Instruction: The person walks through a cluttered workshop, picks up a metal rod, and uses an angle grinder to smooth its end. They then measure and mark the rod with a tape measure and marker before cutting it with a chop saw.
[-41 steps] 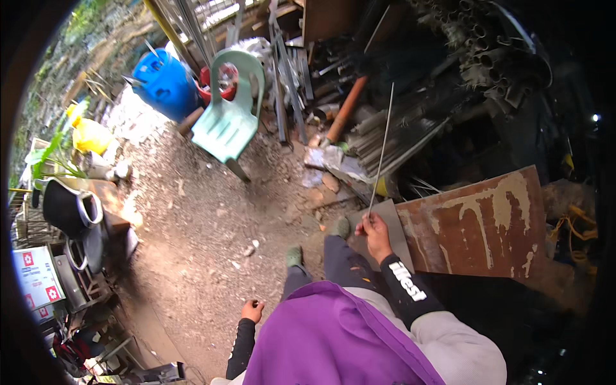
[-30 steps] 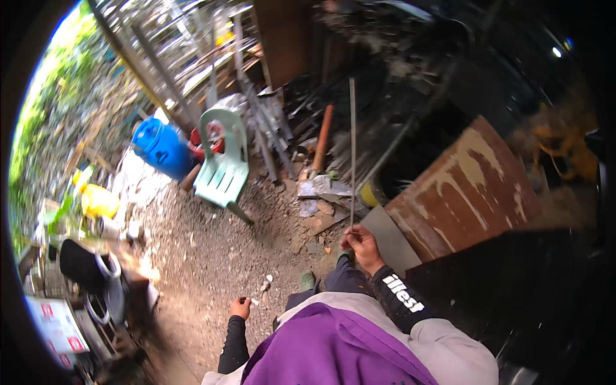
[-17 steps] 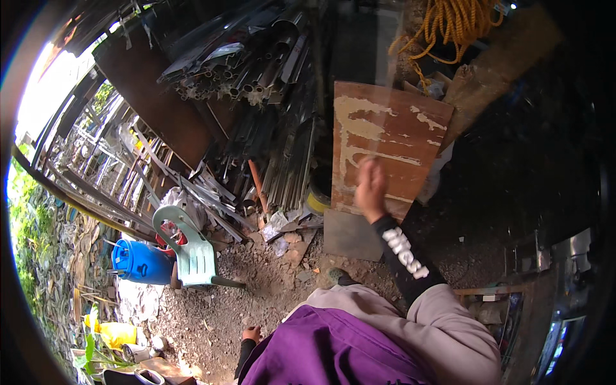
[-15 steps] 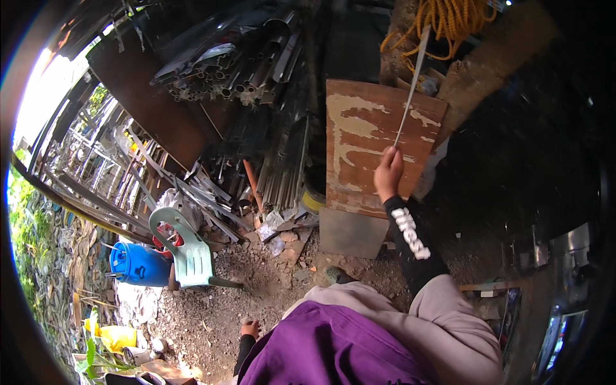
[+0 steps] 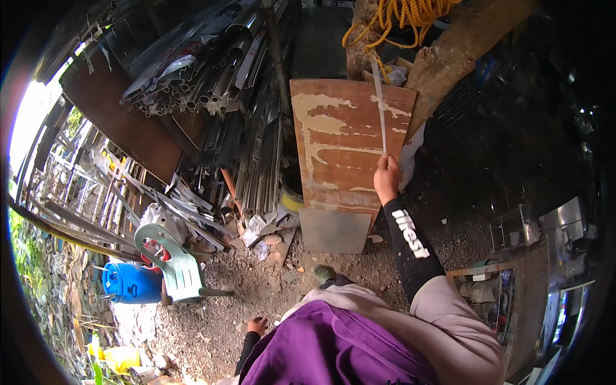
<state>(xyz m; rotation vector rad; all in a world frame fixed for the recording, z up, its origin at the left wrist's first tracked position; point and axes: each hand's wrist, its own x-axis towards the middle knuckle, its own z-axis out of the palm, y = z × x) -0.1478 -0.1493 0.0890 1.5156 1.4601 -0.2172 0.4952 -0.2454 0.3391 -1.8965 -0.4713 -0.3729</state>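
My right hand [image 5: 387,178], in a black sleeve with white lettering, is closed on the lower end of a long, thin, pale strip [image 5: 380,106]. The strip points upward and away from me, in front of a reddish-brown wooden board [image 5: 340,138] with peeled, light patches. What the strip is made of I cannot make out. My left hand [image 5: 256,326] hangs low beside the purple cloth over my front, its fingers loosely bent and a little apart. Nothing shows in it.
Metal tubes and profiles [image 5: 192,90] are stacked at the back left. A pale green plastic chair [image 5: 181,273] and blue drum [image 5: 133,282] stand left. Yellow rope [image 5: 410,19] hangs by a tree trunk [image 5: 449,54]. A grey panel [image 5: 335,231] leans below the board.
My view has turned to the right, so the surroundings sit further left. The strip in my right hand has swung left at its far end. A foot shows more clearly below the panel.
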